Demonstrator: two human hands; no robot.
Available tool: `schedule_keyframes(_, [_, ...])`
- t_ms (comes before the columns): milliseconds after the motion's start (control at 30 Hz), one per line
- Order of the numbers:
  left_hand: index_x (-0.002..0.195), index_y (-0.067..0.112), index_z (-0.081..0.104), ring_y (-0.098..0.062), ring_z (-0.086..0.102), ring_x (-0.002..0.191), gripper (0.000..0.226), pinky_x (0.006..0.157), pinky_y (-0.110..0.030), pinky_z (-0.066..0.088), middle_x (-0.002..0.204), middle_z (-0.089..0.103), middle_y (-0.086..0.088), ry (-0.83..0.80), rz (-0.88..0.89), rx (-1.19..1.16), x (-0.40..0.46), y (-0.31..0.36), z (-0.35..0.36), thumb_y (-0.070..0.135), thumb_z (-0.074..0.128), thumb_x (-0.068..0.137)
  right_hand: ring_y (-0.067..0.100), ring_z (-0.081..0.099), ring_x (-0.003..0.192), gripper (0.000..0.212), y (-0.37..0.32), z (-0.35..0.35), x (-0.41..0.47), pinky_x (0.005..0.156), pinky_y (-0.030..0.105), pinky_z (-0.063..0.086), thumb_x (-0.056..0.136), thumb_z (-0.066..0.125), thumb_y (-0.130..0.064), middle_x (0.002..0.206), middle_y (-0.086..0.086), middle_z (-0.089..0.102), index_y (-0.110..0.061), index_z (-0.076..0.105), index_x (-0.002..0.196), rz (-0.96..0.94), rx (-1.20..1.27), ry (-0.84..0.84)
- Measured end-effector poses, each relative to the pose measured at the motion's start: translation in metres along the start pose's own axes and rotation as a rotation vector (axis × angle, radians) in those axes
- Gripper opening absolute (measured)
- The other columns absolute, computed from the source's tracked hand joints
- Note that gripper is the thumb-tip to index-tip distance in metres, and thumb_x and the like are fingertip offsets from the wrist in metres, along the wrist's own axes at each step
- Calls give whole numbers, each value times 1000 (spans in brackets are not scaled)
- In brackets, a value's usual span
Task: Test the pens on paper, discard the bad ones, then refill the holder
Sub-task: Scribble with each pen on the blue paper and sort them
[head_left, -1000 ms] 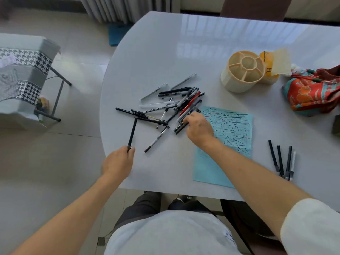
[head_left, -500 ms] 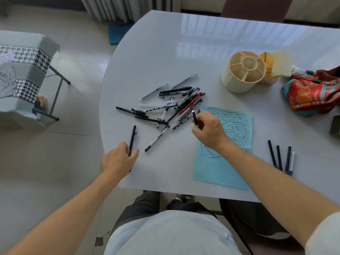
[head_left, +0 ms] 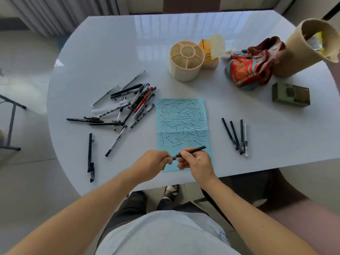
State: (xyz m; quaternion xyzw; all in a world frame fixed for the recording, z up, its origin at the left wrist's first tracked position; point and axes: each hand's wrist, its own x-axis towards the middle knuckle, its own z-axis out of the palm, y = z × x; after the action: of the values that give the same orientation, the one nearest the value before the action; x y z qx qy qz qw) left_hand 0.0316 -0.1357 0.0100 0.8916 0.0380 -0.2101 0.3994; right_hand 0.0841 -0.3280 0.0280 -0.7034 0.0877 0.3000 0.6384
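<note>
1. The right hand pinches a black pen by its barrel over the near end of the blue paper; the left hand has its fingertips clamped on the pen's near end, probably the cap.
2. The cap should come straight off along the barrel, with the right hand's grip kept firm.
3. The test stroke belongs on a bare patch, since most of the sheet is scribbled over.
4. The untested pile lies to the left, four sorted pens to the right, and the empty cream holder beyond.
</note>
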Motion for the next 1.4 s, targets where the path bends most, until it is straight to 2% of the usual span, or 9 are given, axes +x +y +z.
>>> schedule_keyframes(133, [103,19,64,-25,62,79,24,71,-38,48,83,65,4,78,123,197,10,21,19,35,46,103,24,68,57,18,10,-16,-2,53,32,57,96,64,-15,70,14,72,-2,72,86,72,155,138])
schedule_keyframes(300, [101,19,62,-25,65,88,29,74,-38,50,99,69,4,147,82,327,6,-6,14,40,41,104,20,68,53,18,10,-94,21,50,30,55,95,62,-18,66,7,73,-5,70,85,57,207,526])
schedule_keyframes(433, [98,18,62,-22,60,99,23,80,-35,49,105,64,3,177,196,339,11,-9,21,35,48,102,23,77,72,13,18,-107,29,68,35,63,94,64,-28,85,3,79,-21,75,93,-78,-92,367])
schedule_keyframes(567, [93,15,65,-23,57,114,23,93,-39,49,119,62,-3,146,263,350,19,1,38,33,53,100,9,75,72,15,24,-76,34,70,32,63,88,59,-39,82,-13,76,-36,73,92,-245,-376,226])
schedule_keyframes(700, [95,15,67,-22,48,133,25,104,-34,43,137,56,-4,124,212,374,18,-5,45,34,52,101,2,70,75,16,25,-62,34,73,22,58,91,63,-29,80,-20,71,-28,76,98,-381,-581,217])
schedule_keyframes(867, [96,15,67,-20,48,134,28,103,-32,41,143,52,-1,98,184,368,16,-3,43,35,48,103,11,63,64,16,24,-77,33,63,22,49,94,58,-21,66,-13,64,-23,71,85,-390,-743,329])
schedule_keyframes(1033, [98,17,65,-18,58,117,27,89,-32,47,138,53,5,106,123,348,17,6,39,36,47,102,11,71,65,13,15,-83,28,60,18,55,96,60,-17,81,-1,74,-25,67,89,-306,-391,317])
schedule_keyframes(1200, [100,18,62,-16,58,112,20,86,-33,50,126,61,6,156,102,247,19,18,36,33,49,102,32,73,71,6,7,-73,15,68,41,63,95,62,-15,83,13,76,-11,67,94,-201,8,159])
schedule_keyframes(1400, [107,25,66,-12,60,97,19,78,-28,48,106,66,10,204,154,197,15,33,32,34,50,101,30,74,71,8,1,-58,4,69,36,63,95,63,-13,82,16,76,-7,68,95,-169,48,39])
